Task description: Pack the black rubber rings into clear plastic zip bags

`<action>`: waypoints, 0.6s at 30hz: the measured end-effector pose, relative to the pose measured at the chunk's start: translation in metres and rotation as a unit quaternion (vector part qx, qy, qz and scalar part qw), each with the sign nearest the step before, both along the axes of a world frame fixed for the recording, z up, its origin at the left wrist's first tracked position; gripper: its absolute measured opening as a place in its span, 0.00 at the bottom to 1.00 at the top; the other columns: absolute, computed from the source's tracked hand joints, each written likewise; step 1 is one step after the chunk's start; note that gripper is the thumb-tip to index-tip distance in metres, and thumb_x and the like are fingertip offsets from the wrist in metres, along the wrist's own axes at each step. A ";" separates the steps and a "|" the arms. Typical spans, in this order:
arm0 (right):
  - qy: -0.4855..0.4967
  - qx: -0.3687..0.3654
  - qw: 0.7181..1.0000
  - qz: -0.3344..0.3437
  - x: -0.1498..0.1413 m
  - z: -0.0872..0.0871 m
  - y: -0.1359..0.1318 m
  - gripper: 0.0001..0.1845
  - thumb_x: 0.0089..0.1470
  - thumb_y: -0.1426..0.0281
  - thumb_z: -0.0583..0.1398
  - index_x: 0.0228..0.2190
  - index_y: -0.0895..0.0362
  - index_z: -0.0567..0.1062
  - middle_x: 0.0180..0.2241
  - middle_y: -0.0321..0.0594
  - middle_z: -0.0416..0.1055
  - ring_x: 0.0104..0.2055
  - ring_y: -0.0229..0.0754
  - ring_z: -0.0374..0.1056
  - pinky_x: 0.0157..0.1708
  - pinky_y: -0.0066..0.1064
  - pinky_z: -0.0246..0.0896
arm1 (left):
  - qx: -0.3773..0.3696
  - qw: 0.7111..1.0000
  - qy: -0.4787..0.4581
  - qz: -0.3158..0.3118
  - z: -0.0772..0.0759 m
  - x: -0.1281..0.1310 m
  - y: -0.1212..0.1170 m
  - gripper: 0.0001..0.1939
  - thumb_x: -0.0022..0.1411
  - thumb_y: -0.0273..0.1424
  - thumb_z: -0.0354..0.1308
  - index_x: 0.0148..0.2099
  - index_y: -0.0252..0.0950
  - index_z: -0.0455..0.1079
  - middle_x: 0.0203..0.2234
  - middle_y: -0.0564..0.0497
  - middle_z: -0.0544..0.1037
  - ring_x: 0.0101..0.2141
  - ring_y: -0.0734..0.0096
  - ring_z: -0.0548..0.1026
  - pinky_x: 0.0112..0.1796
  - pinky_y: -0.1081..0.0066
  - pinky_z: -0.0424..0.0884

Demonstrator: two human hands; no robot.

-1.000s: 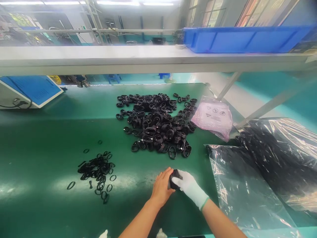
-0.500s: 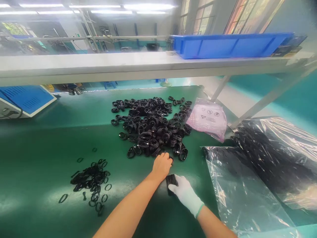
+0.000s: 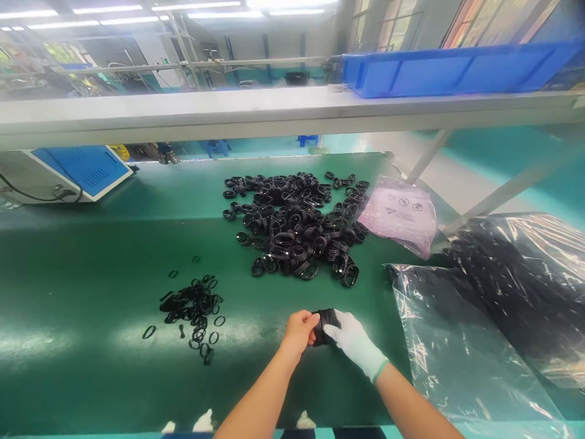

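Between my two hands is a stack of black rings (image 3: 326,323), set side by side like a short roll. My bare left hand (image 3: 300,331) grips its left end with thumb and fingers closed. In a white glove, my right hand (image 3: 351,338) is wrapped round the right side, thumb across the front. Beyond them lies a big heap of black rings (image 3: 292,228), many bundled in short rows. A smaller scatter of thin black rings (image 3: 194,305) is on the green table to the left.
To the right lie a clear plastic bag (image 3: 457,341) and a larger bag of black items (image 3: 525,280). A pinkish printed bag (image 3: 402,210) is beside the heap. Above the table's far part runs a white shelf (image 3: 183,113) with a blue bin (image 3: 457,70). A blue-and-grey box (image 3: 82,171) stands far left.
My left hand has come back from the heap's near edge to the stack's left end. The stack looks longer. The view has shifted, with the scene now farther left-to-right.
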State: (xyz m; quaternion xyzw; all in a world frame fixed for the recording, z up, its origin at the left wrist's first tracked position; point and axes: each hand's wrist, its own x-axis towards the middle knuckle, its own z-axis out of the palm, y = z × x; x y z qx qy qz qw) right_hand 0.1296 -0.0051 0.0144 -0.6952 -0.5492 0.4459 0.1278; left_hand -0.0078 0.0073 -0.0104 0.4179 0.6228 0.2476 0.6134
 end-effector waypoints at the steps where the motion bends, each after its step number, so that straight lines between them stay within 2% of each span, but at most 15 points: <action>1: -0.001 -0.001 1.000 0.001 0.000 0.000 0.000 0.13 0.48 0.68 0.53 0.36 0.58 0.70 0.32 0.40 0.64 0.32 0.39 0.63 0.34 0.30 0.57 | 0.000 1.000 -0.009 0.003 -0.001 0.000 0.000 0.22 0.46 0.52 0.52 0.25 0.36 0.59 0.10 0.60 0.60 0.12 0.81 0.59 0.17 0.77 0.59; 7: -0.027 -0.011 0.999 -0.021 -0.010 0.004 0.003 0.13 0.45 0.64 0.56 0.33 0.58 0.70 0.32 0.40 0.64 0.34 0.40 0.64 0.34 0.30 0.58 | -0.006 1.000 -0.014 -0.006 -0.005 -0.003 0.008 0.20 0.49 0.49 0.50 0.25 0.35 0.59 0.12 0.59 0.60 0.14 0.81 0.60 0.19 0.75 0.62; 9: -0.045 -0.015 0.998 -0.038 -0.016 0.005 0.003 0.15 0.42 0.63 0.57 0.34 0.57 0.70 0.33 0.41 0.64 0.35 0.42 0.64 0.34 0.30 0.58 | -0.011 1.000 0.003 -0.022 -0.001 -0.009 0.010 0.19 0.51 0.47 0.48 0.27 0.34 0.62 0.14 0.56 0.64 0.14 0.79 0.61 0.19 0.73 0.63; 11: -0.059 -0.021 0.997 -0.051 -0.020 0.005 0.004 0.16 0.41 0.64 0.58 0.35 0.57 0.69 0.33 0.42 0.63 0.36 0.42 0.64 0.34 0.29 0.57 | 0.001 0.999 0.023 -0.033 0.008 -0.019 0.008 0.17 0.50 0.43 0.51 0.34 0.34 0.66 0.24 0.50 0.71 0.18 0.77 0.66 0.23 0.70 0.66; 12: -0.064 -0.023 0.996 -0.054 -0.021 0.004 0.004 0.17 0.40 0.64 0.58 0.35 0.57 0.69 0.34 0.42 0.63 0.36 0.42 0.64 0.34 0.29 0.57 | 0.027 0.997 0.040 -0.052 0.013 -0.025 0.006 0.18 0.48 0.40 0.54 0.41 0.36 0.66 0.32 0.48 0.73 0.22 0.75 0.69 0.26 0.69 0.68; 14: -0.073 -0.026 0.995 -0.057 -0.022 0.003 0.004 0.18 0.40 0.64 0.58 0.36 0.57 0.69 0.35 0.43 0.63 0.37 0.43 0.64 0.35 0.30 0.57 | 0.103 0.983 0.094 -0.120 0.022 -0.032 0.001 0.31 0.42 0.32 0.60 0.52 0.44 0.61 0.49 0.50 0.67 0.37 0.68 0.71 0.38 0.67 0.67; 16: -0.079 -0.028 0.995 -0.056 -0.021 0.002 0.004 0.19 0.40 0.64 0.58 0.37 0.57 0.69 0.35 0.43 0.62 0.38 0.43 0.64 0.36 0.30 0.57 | 0.164 0.952 0.157 -0.204 0.026 -0.035 -0.005 0.41 0.40 0.27 0.62 0.57 0.49 0.54 0.56 0.54 0.59 0.50 0.63 0.64 0.48 0.66 0.61; 18: -0.082 -0.030 0.995 -0.052 -0.021 0.001 0.004 0.19 0.40 0.64 0.58 0.38 0.57 0.68 0.35 0.42 0.63 0.39 0.44 0.64 0.36 0.30 0.57 | 0.176 0.933 0.194 -0.247 0.026 -0.035 -0.010 0.41 0.42 0.28 0.61 0.59 0.48 0.52 0.58 0.56 0.57 0.54 0.61 0.59 0.51 0.66 0.57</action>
